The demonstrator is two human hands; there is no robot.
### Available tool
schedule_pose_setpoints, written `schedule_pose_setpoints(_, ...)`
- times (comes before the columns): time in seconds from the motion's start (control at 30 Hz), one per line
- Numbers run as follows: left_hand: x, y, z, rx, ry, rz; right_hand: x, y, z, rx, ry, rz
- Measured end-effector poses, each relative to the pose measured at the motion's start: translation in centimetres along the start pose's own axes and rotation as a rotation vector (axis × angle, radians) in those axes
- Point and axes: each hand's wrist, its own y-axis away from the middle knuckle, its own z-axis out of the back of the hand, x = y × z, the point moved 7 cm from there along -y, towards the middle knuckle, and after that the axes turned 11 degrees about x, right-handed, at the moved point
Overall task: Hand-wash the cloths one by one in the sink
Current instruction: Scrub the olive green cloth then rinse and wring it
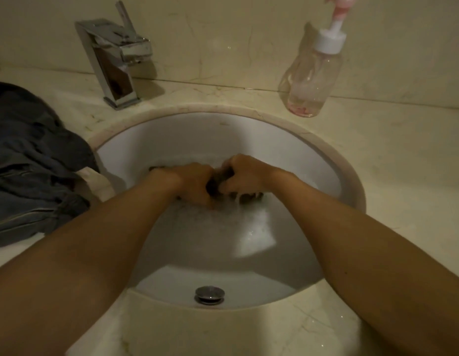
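While both forearms reach in from 6 o'clock, the left hand (195, 183) and the right hand (245, 173) meet over the middle of the sink (171, 134), knuckles close together, each clenched around one dark cloth (218, 182). It is bunched into a tight wad between the two fists, and only a small dark part shows in the gap, with a little more under the right hand. Thin streams run from it into the cloudy, foamy water (223, 240) in the basin. At 9 o'clock from the sink, a heap of blue-grey cloths (30, 160) lies crumpled on the pale marble tabletop (390, 155), one edge reaching the rim. At 11 o'clock stands a square chrome tap (115, 62). At 1 o'clock stands a clear pump bottle (310, 80) with a white collar and a little pink liquid at its bottom. At 6 o'clock, a round metal fitting (209, 294) sits on the basin's near wall.
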Motion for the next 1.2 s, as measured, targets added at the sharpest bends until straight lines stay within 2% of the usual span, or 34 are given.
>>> schedule_pose_setpoints(0.17, 0.4, 1.0, 3.6, -0.171, 0.175, -0.019, 0.8, 0.2, 3.0, -0.281, -0.037, 0.089)
schedule_pose_setpoints(0.23, 0.8, 1.6, 4.9, -0.283, 0.255, -0.009, 0.3, 0.2, 3.5, -0.331, -0.031, 0.093)
schedule_pose_setpoints(0.47, 3.5, 4.1, 7.8, -0.680, 0.493, -0.044, -1.5, 0.0, 3.1, -0.329, 0.131, -0.064)
schedule_pose_setpoints(0.57, 4.0, 5.2, 8.8, -0.823, 0.493, -0.046, -1.5, -0.2, 1.9, -0.200, 0.233, -0.111)
schedule_pose_setpoints(0.67, 4.8, 5.3, 8.8, -0.829, 0.499, -0.032, -2.0, -0.5, -0.6, 0.045, 0.347, -0.188)
schedule_pose_setpoints(0.73, 5.1, 5.2, 8.7, -0.801, 0.489, -0.007, -2.4, -0.3, -1.7, 0.131, 0.375, -0.236)
schedule_pose_setpoints(1.2, 3.9, 4.8, 8.2, -0.708, 0.456, -0.035, -2.3, -0.7, -2.4, 0.093, 0.502, -0.277)
